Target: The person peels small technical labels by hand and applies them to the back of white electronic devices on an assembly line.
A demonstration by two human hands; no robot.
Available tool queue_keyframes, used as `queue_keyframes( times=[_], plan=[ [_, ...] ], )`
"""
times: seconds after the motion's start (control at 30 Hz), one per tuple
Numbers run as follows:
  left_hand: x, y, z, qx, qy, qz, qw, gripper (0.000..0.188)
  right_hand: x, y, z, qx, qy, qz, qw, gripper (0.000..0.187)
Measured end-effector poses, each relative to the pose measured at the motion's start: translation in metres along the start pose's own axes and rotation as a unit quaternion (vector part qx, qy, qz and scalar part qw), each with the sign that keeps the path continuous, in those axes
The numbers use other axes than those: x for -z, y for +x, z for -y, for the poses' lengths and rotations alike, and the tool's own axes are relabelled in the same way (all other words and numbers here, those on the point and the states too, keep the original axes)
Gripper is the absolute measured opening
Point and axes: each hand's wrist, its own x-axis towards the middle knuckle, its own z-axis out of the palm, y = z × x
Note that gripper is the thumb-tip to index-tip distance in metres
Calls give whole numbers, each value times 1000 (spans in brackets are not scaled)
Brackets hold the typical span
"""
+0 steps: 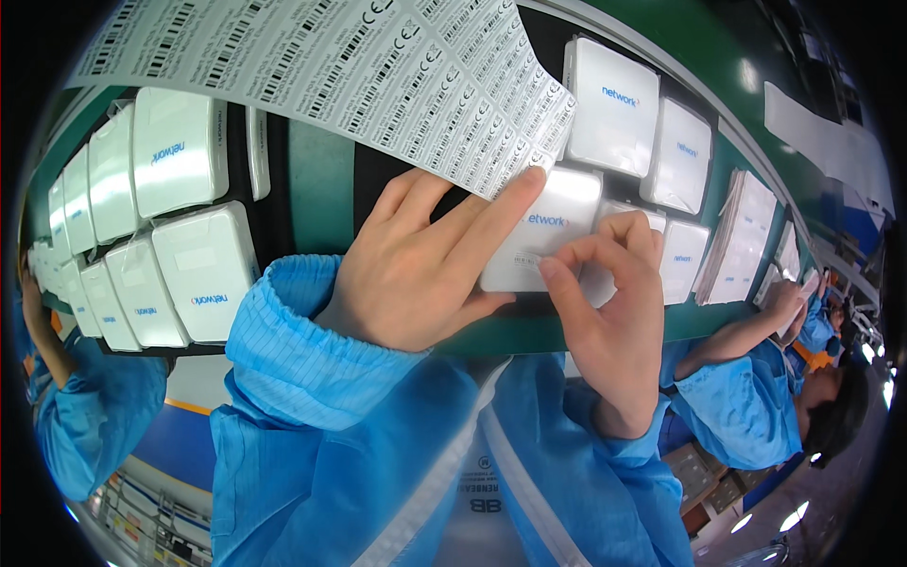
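A white sheet of printed labels (378, 85) stretches across the upper middle. My left hand (402, 265) holds its near corner: the index finger lies over the sheet, and the other fingertips pass behind its edge. Below that corner is a flat white box (557, 203) with blue lettering; my left thumb rests by its near left edge. My right hand (614, 293) is closed in a pinch over the box's near part. Thumb and index fingertips meet at the right end of a small printed label (525, 259), which lies against the box's surface.
Wrapped white boxes stand in rows at the left (175, 156) and at the right (614, 104). A stack of thin white pieces (739, 236) stands farther right on the green table (321, 180). Co-workers in blue sleeves are at the left (99, 416) and right (742, 406).
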Motion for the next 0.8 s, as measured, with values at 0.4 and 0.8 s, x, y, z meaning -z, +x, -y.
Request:
queue_keyframes(
  times=[0.4,0.8],
  plan=[
    [-4,8,-8,-3,17,12,1000,108,9,2,-4,-2,-5,-5,1000,10],
    [2,2,-6,11,12,20,1000,97,-8,-2,2,43,-130,-90,987,10]
  ],
)
